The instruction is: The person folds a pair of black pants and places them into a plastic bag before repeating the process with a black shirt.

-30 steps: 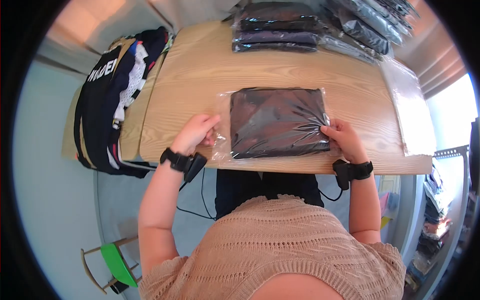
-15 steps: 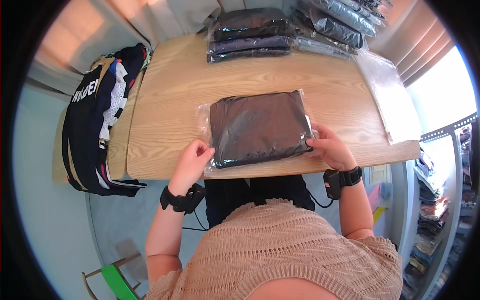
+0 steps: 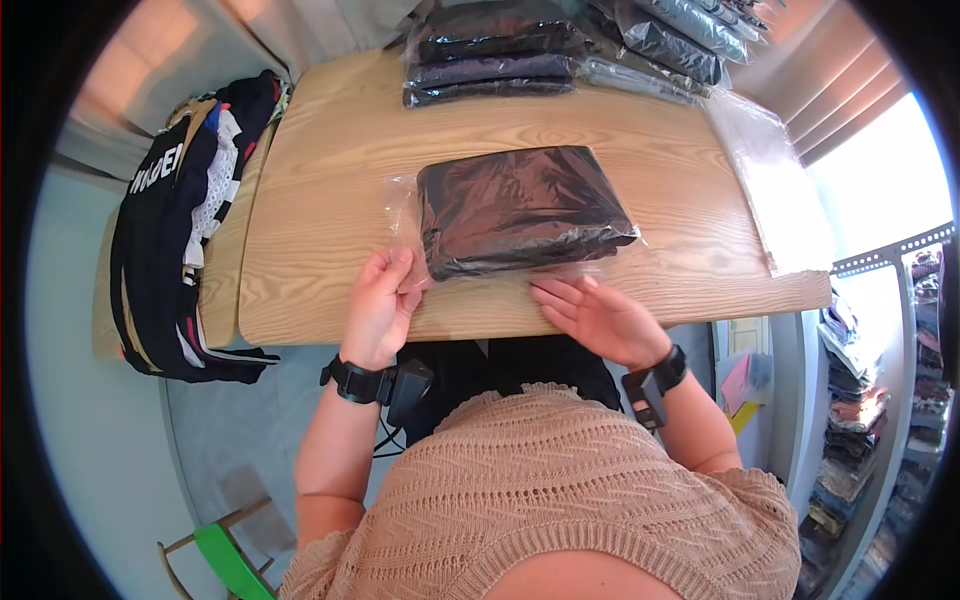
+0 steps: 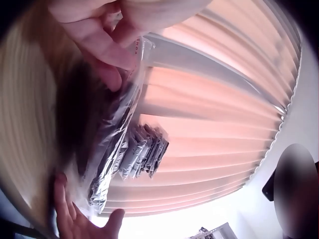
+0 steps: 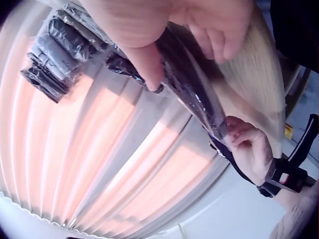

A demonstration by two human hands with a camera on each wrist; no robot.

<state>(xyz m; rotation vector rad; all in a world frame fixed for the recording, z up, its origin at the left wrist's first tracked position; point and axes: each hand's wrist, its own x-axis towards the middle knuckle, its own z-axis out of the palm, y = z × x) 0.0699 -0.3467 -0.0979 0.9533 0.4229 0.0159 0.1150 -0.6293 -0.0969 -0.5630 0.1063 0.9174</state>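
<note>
A dark folded garment in a clear plastic bag (image 3: 520, 210) is tilted over the wooden table, its near edge toward the person. The left hand (image 3: 383, 305) pinches the bag's near left corner between thumb and fingers; in the left wrist view the left hand (image 4: 117, 35) grips the clear film. Below the bag's near edge, the right hand (image 3: 603, 318) is spread with fingers extended and palm up. In the right wrist view the right hand (image 5: 174, 35) has its thumb and fingers on either side of the bag (image 5: 192, 89); contact is unclear.
Bagged garments in stacks (image 3: 490, 55) stand at the table's back. Flat clear bags (image 3: 770, 180) lie along the right edge. Loose clothes (image 3: 165, 240) are piled at the left. A shelf (image 3: 850, 400) holds packed items at far right.
The right hand has let go of the bag's right side and moved left below its near edge. The left hand has kept near the left corner, now pinching it. The bag's near side has lifted.
</note>
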